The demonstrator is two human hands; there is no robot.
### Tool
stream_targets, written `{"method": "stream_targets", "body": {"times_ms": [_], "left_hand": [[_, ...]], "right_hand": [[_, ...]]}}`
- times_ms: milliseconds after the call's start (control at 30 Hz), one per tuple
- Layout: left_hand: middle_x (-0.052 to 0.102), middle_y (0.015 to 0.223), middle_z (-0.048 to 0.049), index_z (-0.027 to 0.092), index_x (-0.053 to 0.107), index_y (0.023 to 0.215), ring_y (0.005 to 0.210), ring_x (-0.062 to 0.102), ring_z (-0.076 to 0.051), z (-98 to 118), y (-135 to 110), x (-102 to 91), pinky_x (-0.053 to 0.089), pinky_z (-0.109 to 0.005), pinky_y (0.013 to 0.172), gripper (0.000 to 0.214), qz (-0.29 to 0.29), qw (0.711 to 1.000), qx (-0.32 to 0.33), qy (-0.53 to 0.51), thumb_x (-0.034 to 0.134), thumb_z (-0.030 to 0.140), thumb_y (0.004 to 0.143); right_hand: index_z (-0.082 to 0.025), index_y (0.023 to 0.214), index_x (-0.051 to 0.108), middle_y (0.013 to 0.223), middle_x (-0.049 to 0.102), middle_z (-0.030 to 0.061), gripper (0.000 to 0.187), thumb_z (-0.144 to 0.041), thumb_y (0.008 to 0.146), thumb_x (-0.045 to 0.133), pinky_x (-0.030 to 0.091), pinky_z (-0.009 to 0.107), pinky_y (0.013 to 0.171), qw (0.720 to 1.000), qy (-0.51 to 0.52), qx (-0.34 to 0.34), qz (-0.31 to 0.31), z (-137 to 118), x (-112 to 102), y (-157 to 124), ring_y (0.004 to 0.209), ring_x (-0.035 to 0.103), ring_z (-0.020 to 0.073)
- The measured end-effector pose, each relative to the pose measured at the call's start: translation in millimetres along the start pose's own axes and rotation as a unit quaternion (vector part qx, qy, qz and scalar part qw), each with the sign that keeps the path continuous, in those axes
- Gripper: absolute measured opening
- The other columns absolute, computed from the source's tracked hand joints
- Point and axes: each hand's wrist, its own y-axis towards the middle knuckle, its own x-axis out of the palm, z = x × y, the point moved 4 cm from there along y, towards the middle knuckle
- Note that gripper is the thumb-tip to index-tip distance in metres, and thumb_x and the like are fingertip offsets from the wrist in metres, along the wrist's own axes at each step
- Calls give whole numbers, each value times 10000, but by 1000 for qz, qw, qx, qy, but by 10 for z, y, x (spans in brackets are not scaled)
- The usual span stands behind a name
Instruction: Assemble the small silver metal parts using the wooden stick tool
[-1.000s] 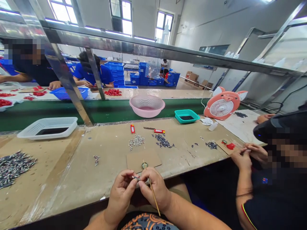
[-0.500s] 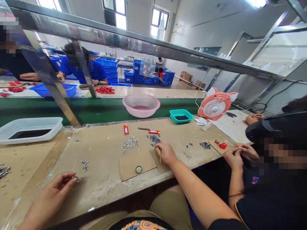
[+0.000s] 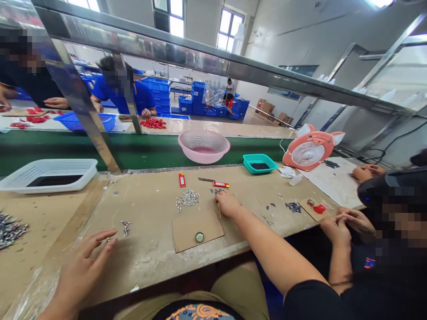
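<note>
My left hand lies low on the left of the worktable, fingers spread and flat, with one tiny metal part just off its fingertips. A small cluster of the same parts sits a little beyond. My right hand reaches forward, closed round a thin wooden stick, its fingers on a pile of dark small parts. A pile of silvery parts lies to its left. Between my arms is a cardboard square with a bottle cap on it.
A red-handled blade and a red piece lie behind the piles. Further back stand a pink basket, a teal tray, a white basket and a fan. A co-worker's hands work at right.
A second ago both hands held a small part together near my body. They have since parted: the left went out left and opened flat, the right reached to the dark pile with the stick.
</note>
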Motion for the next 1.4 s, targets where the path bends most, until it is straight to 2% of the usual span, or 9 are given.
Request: {"method": "stream_targets", "body": {"times_ms": [167, 333, 467, 633, 800, 967, 1133, 1300, 1400], "left_hand": [[632, 1035, -80, 234, 593, 997, 1010, 580, -252, 492, -231, 275, 440, -418, 909, 202, -20, 987, 81, -138, 534, 314, 821], [634, 1015, -69, 240, 611, 989, 996, 574, -232, 1077, -458, 617, 450, -370, 878, 183, -114, 949, 59, -287, 554, 231, 815], [639, 966, -76, 223, 609, 987, 930, 586, -226, 1404, -563, 885, 458, -348, 835, 177, -165, 901, -35, -400, 573, 233, 814], [634, 861, -40, 218, 604, 935, 827, 582, -198, 1493, -638, 1005, 455, -296, 751, 154, -153, 862, -95, -474, 624, 238, 784], [646, 819, -23, 218, 642, 883, 781, 578, -180, 1458, -700, 923, 446, -269, 721, 127, -124, 843, -142, -504, 657, 255, 762], [667, 804, -28, 207, 668, 868, 762, 600, -184, 1482, -752, 903, 463, -299, 738, 116, -144, 777, -182, -585, 661, 263, 766], [655, 781, -29, 186, 667, 812, 734, 597, -179, 1442, -779, 906, 468, -296, 715, 113, -123, 751, -207, -615, 693, 264, 735], [596, 684, 22, 203, 628, 841, 656, 552, -120, 1350, -770, 1007, 438, -229, 650, 115, -105, 701, -285, -645, 678, 255, 751], [610, 739, 18, 197, 619, 810, 676, 562, -113, 1323, -749, 1076, 443, -230, 674, 120, -109, 669, -325, -660, 691, 258, 736]], "right_hand": [[-149, 820, 662, 892, 618, 117, 168, -82, 775, 515, 385, 357, 859, 998, 47, -14, 30, -140, -141, -84, 951, 508, 246], [-165, 928, 614, 826, 598, 31, 199, -101, 818, 461, 445, 241, 724, 983, 163, -33, 76, -729, -223, -550, 760, 548, 133], [-182, 923, 624, 809, 565, 14, 190, -143, 794, 489, 448, 234, 663, 845, 518, -29, 130, -1169, -211, -954, 718, 544, 122], [-190, 865, 574, 760, 562, -1, 103, -174, 780, 519, 446, 246, 665, 694, 714, 40, 84, -1382, -77, -1168, 707, 544, 129], [-188, 866, 569, 786, 547, -5, 71, -212, 799, 574, 420, 233, 683, 638, 767, 42, 60, -1459, 8, -1257, 724, 511, 119], [-190, 843, 550, 733, 521, -15, 77, -258, 825, 583, 411, 231, 645, 567, 823, 34, 7, -1593, 83, -1296, 673, 493, 114], [-190, 854, 576, 703, 537, -12, 101, -283, 818, 591, 420, 237, 622, 612, 790, 36, -5, -1560, 91, -1315, 639, 497, 120], [-214, 1092, 622, 875, 624, 55, 280, -347, 907, 459, 453, 318, 772, 777, 621, -5, 101, -1110, 11, -1301, 829, 568, 177], [-232, 1025, 674, 925, 638, 73, 278, -338, 923, 438, 430, 359, 833, 861, 485, -54, 144, -935, 0, -1291, 918, 558, 204]]}}
